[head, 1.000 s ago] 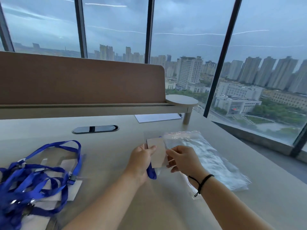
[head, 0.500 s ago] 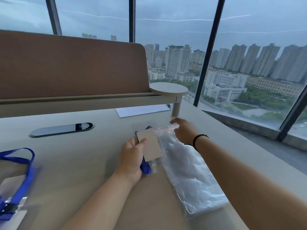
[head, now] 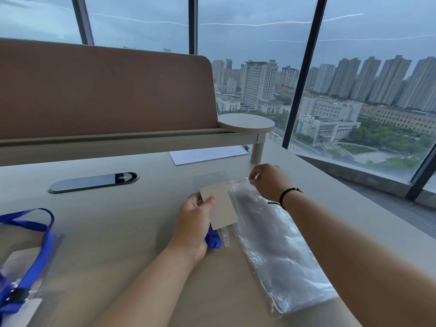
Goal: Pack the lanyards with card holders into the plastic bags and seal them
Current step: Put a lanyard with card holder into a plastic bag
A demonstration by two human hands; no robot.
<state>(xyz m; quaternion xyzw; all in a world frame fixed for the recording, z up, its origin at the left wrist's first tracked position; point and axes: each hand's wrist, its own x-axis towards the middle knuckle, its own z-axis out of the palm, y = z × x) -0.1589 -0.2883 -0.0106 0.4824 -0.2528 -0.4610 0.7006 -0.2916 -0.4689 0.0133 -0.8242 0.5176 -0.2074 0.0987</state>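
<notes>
Right hand (head: 269,182) now pinching bag edge (head: 238,182).

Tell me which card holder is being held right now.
The card holder at centre, gripped by the left hand. The other card holders lie untouched among blue lanyards at the table's left edge.

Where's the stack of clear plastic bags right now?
The stack of clear plastic bags lies on the beige table, right of centre, beside the left hand; the right hand pinches its far end.
</notes>
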